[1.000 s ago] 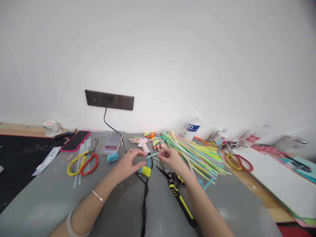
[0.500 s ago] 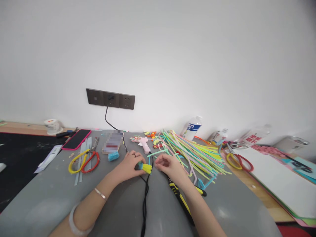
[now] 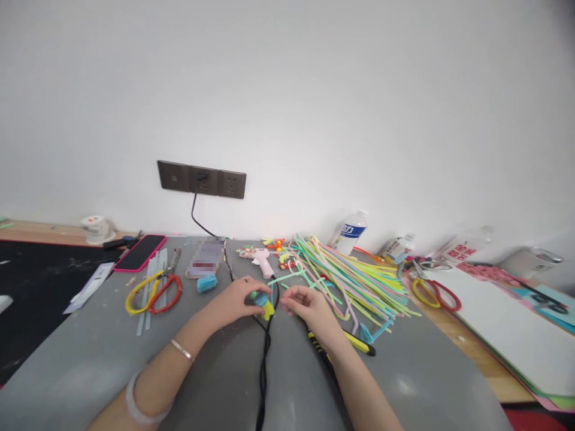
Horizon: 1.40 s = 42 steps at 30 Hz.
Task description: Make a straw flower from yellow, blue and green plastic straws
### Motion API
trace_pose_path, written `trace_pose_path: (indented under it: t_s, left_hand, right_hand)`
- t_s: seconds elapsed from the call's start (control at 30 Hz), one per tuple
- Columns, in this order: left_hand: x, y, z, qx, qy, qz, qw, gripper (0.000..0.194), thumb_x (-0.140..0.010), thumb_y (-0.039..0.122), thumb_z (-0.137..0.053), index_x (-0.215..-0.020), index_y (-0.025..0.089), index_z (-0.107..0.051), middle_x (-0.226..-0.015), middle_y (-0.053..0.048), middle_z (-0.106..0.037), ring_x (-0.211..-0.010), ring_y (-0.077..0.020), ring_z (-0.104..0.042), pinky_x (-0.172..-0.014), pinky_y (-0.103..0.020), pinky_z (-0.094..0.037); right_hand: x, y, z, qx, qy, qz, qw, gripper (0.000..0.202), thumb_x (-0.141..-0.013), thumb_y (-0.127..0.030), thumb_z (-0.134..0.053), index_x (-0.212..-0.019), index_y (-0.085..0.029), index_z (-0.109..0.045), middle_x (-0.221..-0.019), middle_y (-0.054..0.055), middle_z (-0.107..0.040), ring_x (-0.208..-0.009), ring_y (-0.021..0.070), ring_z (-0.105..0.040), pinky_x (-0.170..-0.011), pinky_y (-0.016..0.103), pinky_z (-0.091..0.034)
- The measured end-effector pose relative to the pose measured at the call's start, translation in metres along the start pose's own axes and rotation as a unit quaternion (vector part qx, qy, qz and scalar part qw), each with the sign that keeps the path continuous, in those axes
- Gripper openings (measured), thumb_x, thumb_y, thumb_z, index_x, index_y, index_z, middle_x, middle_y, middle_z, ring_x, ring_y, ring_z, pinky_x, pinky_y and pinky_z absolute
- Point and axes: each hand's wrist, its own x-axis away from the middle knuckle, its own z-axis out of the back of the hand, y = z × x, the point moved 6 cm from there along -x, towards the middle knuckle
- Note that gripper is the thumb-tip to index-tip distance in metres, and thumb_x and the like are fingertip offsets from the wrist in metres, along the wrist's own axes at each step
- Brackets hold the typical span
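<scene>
My left hand (image 3: 240,300) pinches a small blue and yellow-green piece (image 3: 265,304) between thumb and fingers, above the grey table (image 3: 224,383). To its right my right hand (image 3: 309,308) has its thumb and fingertips together; whatever is between them, if anything, is too small to make out. The hands are apart. Black cables (image 3: 263,371) run below and between them. Behind lies a pink glue gun (image 3: 263,262). Under my right forearm are yellow and black pliers (image 3: 321,352), partly hidden. A blue fuzzy piece (image 3: 206,284) lies left of my left hand.
Many coloured fuzzy stems (image 3: 354,275) spread at the right, near a white bottle (image 3: 350,232). Yellow and red-handled scissors (image 3: 165,293) and a pink-edged phone (image 3: 140,252) lie left. More scissors (image 3: 435,294) and white sheets (image 3: 507,329) are at the far right.
My left hand has turned the blue and yellow-green piece, so more of its blue part shows and the yellow end points lower. My right hand has shifted slightly.
</scene>
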Motion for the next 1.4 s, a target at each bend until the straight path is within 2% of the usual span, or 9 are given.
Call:
trace_pose_path:
  t_s: [0.2, 0.37, 0.5, 0.67, 0.9, 1.0, 1.2, 1.3, 1.4]
  left_hand:
    - [0.001, 0.000, -0.004, -0.005, -0.023, -0.005, 1.000, 0.036, -0.075, 0.019, -0.068, -0.109, 0.029, -0.070, -0.101, -0.002, -0.074, -0.085, -0.0219, -0.065, -0.078, -0.030, -0.046]
    - [0.000, 0.003, 0.000, 0.051, -0.013, 0.010, 0.999, 0.034, -0.076, 0.018, -0.066, -0.107, 0.029, -0.071, -0.106, -0.003, -0.075, -0.089, -0.0225, -0.066, -0.078, -0.030, -0.048]
    - [-0.002, 0.007, 0.007, 0.133, 0.025, 0.008, 0.991, 0.027, -0.076, 0.022, -0.067, -0.102, 0.025, -0.073, -0.121, -0.008, -0.068, -0.103, -0.0253, -0.063, -0.084, -0.033, -0.049]
    - [-0.003, 0.008, 0.009, 0.162, 0.050, 0.019, 0.985, 0.026, -0.077, 0.025, -0.070, -0.102, 0.023, -0.073, -0.104, -0.008, -0.071, -0.096, -0.0248, -0.065, -0.087, -0.035, -0.050]
    - [-0.002, 0.007, 0.008, 0.161, 0.053, 0.023, 0.985, 0.025, -0.077, 0.027, -0.071, -0.101, 0.023, -0.073, -0.104, -0.008, -0.070, -0.094, -0.0241, -0.065, -0.086, -0.035, -0.051]
    - [-0.002, 0.007, 0.008, 0.158, 0.053, 0.016, 0.986, 0.024, -0.077, 0.024, -0.070, -0.102, 0.022, -0.072, -0.107, -0.008, -0.067, -0.097, -0.0236, -0.064, -0.085, -0.033, -0.051]
    - [-0.003, 0.006, 0.007, 0.140, 0.048, 0.009, 0.989, 0.023, -0.078, 0.023, -0.069, -0.101, 0.022, -0.072, -0.105, -0.007, -0.066, -0.091, -0.0213, -0.064, -0.081, -0.031, -0.051]
    - [-0.004, 0.000, 0.018, 0.134, 0.095, 0.023, 0.986, 0.024, -0.076, 0.023, -0.070, -0.100, 0.021, -0.072, -0.103, -0.007, -0.069, -0.089, -0.0213, -0.063, -0.078, -0.031, -0.050]
    - [-0.002, -0.016, 0.041, 0.178, 0.198, 0.069, 0.962, 0.030, -0.072, 0.030, -0.074, -0.100, 0.019, -0.071, -0.102, -0.008, -0.071, -0.091, -0.0232, -0.063, -0.078, -0.033, -0.051]
  right_hand:
    - [0.010, 0.006, -0.015, 0.009, -0.019, -0.002, 1.000, 0.027, -0.069, -0.044, -0.072, -0.073, -0.019, -0.066, -0.066, -0.001, -0.060, -0.062, 0.0140, -0.052, -0.057, 0.024, -0.040]
    - [0.010, 0.009, -0.020, -0.003, -0.015, 0.009, 1.000, 0.030, -0.072, -0.048, -0.070, -0.071, -0.018, -0.065, -0.062, -0.002, -0.052, -0.058, 0.0124, -0.044, -0.054, 0.023, -0.035]
    - [0.008, 0.004, -0.013, 0.020, 0.023, 0.051, 0.998, 0.030, -0.074, -0.048, -0.069, -0.071, -0.018, -0.067, -0.075, 0.001, -0.060, -0.065, 0.0145, -0.050, -0.059, 0.025, -0.039]
    - [0.009, 0.006, -0.010, 0.029, 0.034, 0.059, 0.997, 0.030, -0.074, -0.049, -0.067, -0.073, -0.019, -0.069, -0.093, 0.006, -0.064, -0.078, 0.0190, -0.057, -0.066, 0.027, -0.043]
    - [0.009, 0.006, -0.011, 0.022, 0.035, 0.065, 0.997, 0.025, -0.075, -0.044, -0.067, -0.073, -0.019, -0.067, -0.092, 0.006, -0.065, -0.079, 0.0201, -0.059, -0.072, 0.030, -0.045]
    - [0.009, 0.003, -0.011, 0.038, 0.045, 0.095, 0.994, 0.022, -0.077, -0.041, -0.065, -0.073, -0.019, -0.067, -0.090, 0.006, -0.065, -0.084, 0.0219, -0.059, -0.075, 0.031, -0.044]
    - [0.009, -0.001, -0.009, 0.103, 0.069, 0.133, 0.983, 0.020, -0.081, -0.037, -0.060, -0.074, -0.019, -0.066, -0.096, 0.009, -0.067, -0.090, 0.0237, -0.060, -0.068, 0.029, -0.040]
    - [0.013, -0.004, -0.007, 0.085, 0.071, 0.132, 0.985, 0.020, -0.084, -0.037, -0.058, -0.077, -0.019, -0.063, -0.091, 0.008, -0.067, -0.089, 0.0231, -0.060, -0.074, 0.030, -0.042]
    - [0.020, -0.004, -0.013, 0.153, 0.030, 0.113, 0.981, 0.013, -0.084, -0.028, -0.055, -0.077, -0.019, -0.061, -0.077, 0.003, -0.066, -0.078, 0.0204, -0.061, -0.074, 0.030, -0.042]
